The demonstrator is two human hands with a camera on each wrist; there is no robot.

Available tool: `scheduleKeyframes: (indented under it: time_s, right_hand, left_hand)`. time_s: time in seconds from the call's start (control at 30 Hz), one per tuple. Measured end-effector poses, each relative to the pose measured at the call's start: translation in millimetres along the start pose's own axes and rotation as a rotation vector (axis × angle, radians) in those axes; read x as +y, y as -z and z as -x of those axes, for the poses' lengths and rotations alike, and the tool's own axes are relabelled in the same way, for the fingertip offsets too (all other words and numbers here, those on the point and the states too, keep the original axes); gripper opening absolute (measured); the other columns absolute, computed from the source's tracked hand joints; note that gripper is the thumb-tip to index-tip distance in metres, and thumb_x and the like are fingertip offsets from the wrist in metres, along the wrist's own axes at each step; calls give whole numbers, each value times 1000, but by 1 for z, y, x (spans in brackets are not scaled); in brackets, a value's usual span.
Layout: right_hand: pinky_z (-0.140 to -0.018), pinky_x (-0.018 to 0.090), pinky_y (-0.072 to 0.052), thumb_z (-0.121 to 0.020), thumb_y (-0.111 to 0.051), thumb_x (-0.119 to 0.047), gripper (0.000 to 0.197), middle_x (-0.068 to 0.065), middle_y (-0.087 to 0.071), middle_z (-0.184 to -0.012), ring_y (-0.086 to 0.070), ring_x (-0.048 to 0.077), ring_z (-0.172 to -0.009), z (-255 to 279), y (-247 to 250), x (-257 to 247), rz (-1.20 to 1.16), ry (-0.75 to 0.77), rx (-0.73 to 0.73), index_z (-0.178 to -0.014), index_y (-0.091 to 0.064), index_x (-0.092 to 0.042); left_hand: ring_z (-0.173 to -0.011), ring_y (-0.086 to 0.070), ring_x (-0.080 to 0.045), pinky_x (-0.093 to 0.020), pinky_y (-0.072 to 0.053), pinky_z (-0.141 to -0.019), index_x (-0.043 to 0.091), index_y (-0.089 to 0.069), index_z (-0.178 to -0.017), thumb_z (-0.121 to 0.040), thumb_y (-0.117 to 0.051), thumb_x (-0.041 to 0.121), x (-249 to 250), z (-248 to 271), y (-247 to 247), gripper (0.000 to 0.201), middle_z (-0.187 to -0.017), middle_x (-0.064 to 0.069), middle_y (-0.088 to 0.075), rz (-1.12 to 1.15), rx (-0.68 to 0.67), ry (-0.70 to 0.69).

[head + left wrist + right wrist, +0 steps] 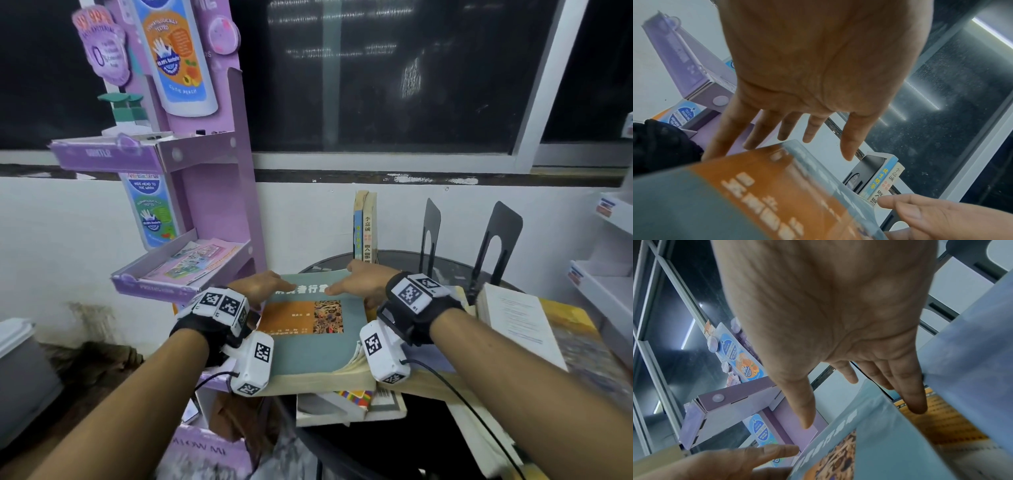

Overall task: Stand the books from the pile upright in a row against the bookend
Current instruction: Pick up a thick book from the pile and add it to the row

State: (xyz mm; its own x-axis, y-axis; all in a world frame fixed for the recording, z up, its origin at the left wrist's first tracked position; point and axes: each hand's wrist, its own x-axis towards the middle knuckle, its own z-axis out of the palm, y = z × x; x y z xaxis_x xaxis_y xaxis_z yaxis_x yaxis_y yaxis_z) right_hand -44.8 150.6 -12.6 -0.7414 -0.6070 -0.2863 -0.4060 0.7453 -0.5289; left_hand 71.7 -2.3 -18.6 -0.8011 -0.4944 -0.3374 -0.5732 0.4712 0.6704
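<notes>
A large grey-green book [308, 346] with an orange panel lies on top of the pile, cover up. My left hand [263, 286] is at its far left corner, thumb over the cover. Its fingers [785, 128] are straight and spread past the edge. My right hand [363, 284] is at the far right corner, thumb over the title. Its straight fingers [916, 402] reach down behind the book's right edge. Two thin books [365, 226] stand upright at the back, and a black bookend [869, 167] shows beside the blue one.
Two more black bookends [430, 233] [500, 236] stand to the right of the upright books on the dark round table [394, 260]. Other books lie under the top one [352, 399], and an open book [513, 322] lies to the right. A purple cardboard display stand [212, 205] is close on the left.
</notes>
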Motion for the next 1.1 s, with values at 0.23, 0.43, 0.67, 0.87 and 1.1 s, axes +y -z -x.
scheduleKeyframes:
  time_s: [0.23, 0.43, 0.67, 0.87, 1.1]
  right_hand:
    - [-100, 45, -47, -85, -69, -41, 72, 14, -51, -138, -55, 31, -119, -1, -1, -3, 6, 14, -8, -139, -40, -2]
    - [-95, 46, -51, -83, -73, -34, 58, 20, -60, -124, -61, 35, -109, 4, 1, -4, 86, 11, -29, -121, -54, 4]
    - [-86, 38, -53, -73, -83, -29, 53, 14, -67, -110, -64, 27, -95, 7, 5, -2, 198, 6, -66, -112, -62, 1]
    - [-70, 33, -52, -68, -86, -28, 54, 12, -66, -95, -59, 23, -76, 5, 4, 0, 181, -9, -27, -106, -62, 2]
    - [-81, 34, -53, -65, -88, -27, 65, 12, -68, -107, -63, 25, -87, 7, 5, 2, 136, 1, 25, -116, -62, 3]
  left_hand:
    - [-97, -52, -35, -52, -52, -86, 18, -35, -140, -93, -57, 38, -15, -8, -2, 56, -122, -16, -42, 100, -34, 99]
    - [-101, -55, -34, -51, -52, -90, 24, -31, -141, -90, -62, 36, -20, -11, -2, 61, -125, -18, -47, 86, -40, 128]
    - [-111, -58, -36, -54, -51, -92, 25, -23, -146, -89, -67, 23, -21, -13, -1, 72, -125, -20, -52, 53, -41, 127]
    - [-98, -56, -30, -45, -54, -75, 25, -21, -147, -88, -68, 20, -18, -11, 0, 76, -117, -14, -52, 91, -6, 99]
    - [-113, -55, -35, -46, -52, -87, 15, -25, -145, -85, -70, 16, -13, -11, 10, 75, -134, -15, -49, 132, 48, 58]
